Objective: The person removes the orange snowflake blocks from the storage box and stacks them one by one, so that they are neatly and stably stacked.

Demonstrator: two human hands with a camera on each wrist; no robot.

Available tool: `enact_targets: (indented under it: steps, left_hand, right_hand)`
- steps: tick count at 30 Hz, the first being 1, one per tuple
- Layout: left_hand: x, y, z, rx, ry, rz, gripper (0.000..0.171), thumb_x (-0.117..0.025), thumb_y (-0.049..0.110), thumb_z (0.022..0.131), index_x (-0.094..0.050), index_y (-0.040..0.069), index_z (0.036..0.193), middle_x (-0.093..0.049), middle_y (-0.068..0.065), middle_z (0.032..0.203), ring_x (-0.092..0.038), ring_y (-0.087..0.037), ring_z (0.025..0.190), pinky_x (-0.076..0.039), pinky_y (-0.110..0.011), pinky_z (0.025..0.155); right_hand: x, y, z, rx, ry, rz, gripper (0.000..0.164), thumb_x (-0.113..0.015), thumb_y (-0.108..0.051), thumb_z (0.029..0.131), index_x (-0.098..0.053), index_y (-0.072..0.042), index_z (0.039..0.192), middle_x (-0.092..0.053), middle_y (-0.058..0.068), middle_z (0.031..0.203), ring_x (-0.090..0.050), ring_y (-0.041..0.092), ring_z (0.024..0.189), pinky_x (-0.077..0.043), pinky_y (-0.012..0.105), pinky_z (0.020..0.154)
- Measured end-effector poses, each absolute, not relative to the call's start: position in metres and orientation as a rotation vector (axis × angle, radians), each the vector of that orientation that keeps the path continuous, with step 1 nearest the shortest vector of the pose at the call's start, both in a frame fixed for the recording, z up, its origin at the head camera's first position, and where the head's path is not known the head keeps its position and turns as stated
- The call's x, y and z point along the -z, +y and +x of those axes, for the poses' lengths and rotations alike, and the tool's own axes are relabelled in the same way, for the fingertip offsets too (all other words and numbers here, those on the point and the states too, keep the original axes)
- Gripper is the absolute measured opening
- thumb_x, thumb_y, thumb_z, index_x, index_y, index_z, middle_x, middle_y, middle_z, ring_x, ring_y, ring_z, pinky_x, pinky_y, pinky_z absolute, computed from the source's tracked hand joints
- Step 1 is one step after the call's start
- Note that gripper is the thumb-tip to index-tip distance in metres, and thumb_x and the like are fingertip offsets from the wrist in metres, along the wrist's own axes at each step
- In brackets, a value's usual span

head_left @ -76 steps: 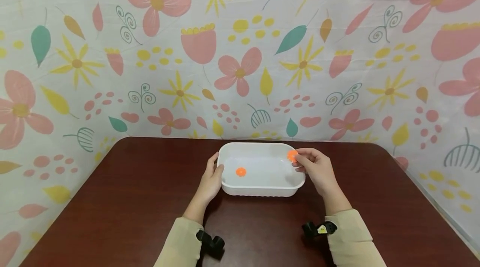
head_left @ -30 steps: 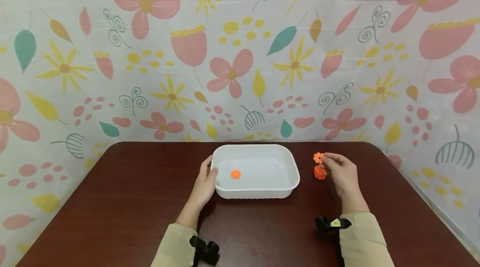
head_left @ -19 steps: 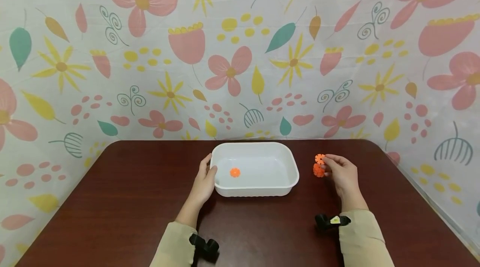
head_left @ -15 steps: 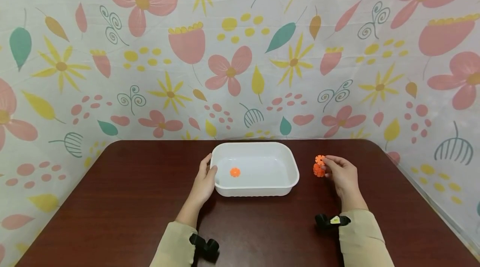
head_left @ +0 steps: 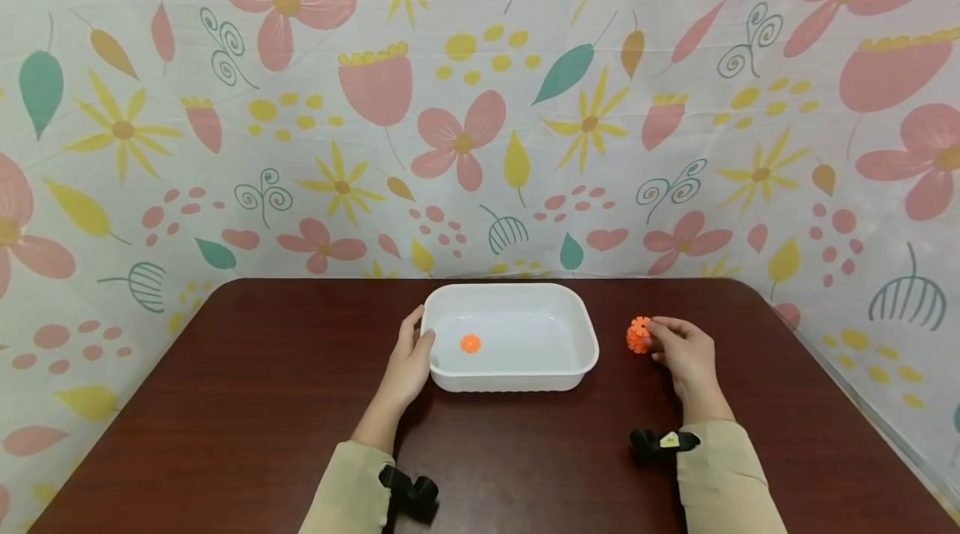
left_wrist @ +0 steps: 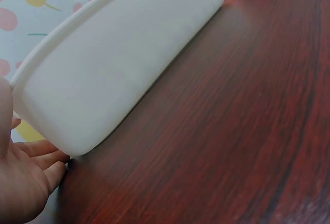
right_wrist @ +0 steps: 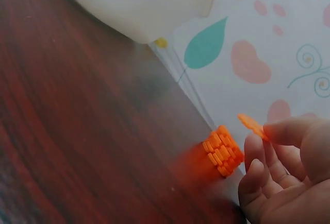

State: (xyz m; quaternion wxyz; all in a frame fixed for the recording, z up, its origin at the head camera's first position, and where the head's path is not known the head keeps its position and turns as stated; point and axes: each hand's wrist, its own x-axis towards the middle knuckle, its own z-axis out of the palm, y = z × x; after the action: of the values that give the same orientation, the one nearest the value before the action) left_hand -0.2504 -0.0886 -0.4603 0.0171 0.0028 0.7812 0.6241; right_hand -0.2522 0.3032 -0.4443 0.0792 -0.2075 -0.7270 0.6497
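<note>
My left hand (head_left: 407, 366) grips the left end of a white rectangular plastic tray (head_left: 513, 382), thumb on the rim and fingers against the outer wall. One orange notched snowflake disc (head_left: 470, 343) lies flat inside the tray. Right of the tray, my right hand (head_left: 686, 359) pinches another snowflake disc (right_wrist: 251, 125) between thumb and fingers. Just below it, a short stack of similar discs (right_wrist: 224, 151) stands on the table. In the head view the held disc overlaps the top of that stack; the right wrist view shows a small gap between them.
A dark reddish-brown table (head_left: 525, 459) carries everything. Behind its far edge hangs a white cloth (head_left: 480, 142) printed with flowers and leaves. Black wrist cameras (head_left: 408, 494) are strapped over the beige sleeves (head_left: 727, 476).
My right hand has carried its disc from over the tray's right end out to the stack on the right, then lowered it towards the top. The left hand keeps its grip on the tray.
</note>
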Motion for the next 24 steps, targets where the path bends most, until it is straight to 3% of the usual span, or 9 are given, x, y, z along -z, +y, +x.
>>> enact_targets:
  steps: [7, 24]
  left_hand:
    - [0.4597, -0.0878, -0.2507, -1.948, 2.424, 0.007, 0.052, -0.038, 0.028, 0.100, -0.022, 0.023, 0.150, -0.044, -0.017, 0.141, -0.048, -0.031, 0.125, -0.041, -0.050, 0.100]
    - [0.4609, -0.0875, -0.2512, -1.955, 2.425, 0.005, 0.052, -0.038, 0.028, 0.100, -0.023, 0.023, 0.149, -0.045, -0.017, 0.140, -0.050, -0.031, 0.124, -0.042, -0.049, 0.100]
  right_hand:
    - [0.4477, 0.3028, -0.2528, -1.873, -2.221, -0.630, 0.026, -0.061, -0.024, 0.092, -0.059, -0.009, 0.113, -0.058, -0.016, 0.080, -0.062, 0.000, 0.067, -0.052, 0.022, 0.058]
    - [0.4489, 0.3007, -0.2537, -1.750, -2.304, -0.634, 0.035, -0.060, -0.022, 0.092, -0.057, 0.000, 0.119, -0.061, -0.016, 0.069, -0.061, 0.002, 0.062, -0.050, 0.023, 0.054]
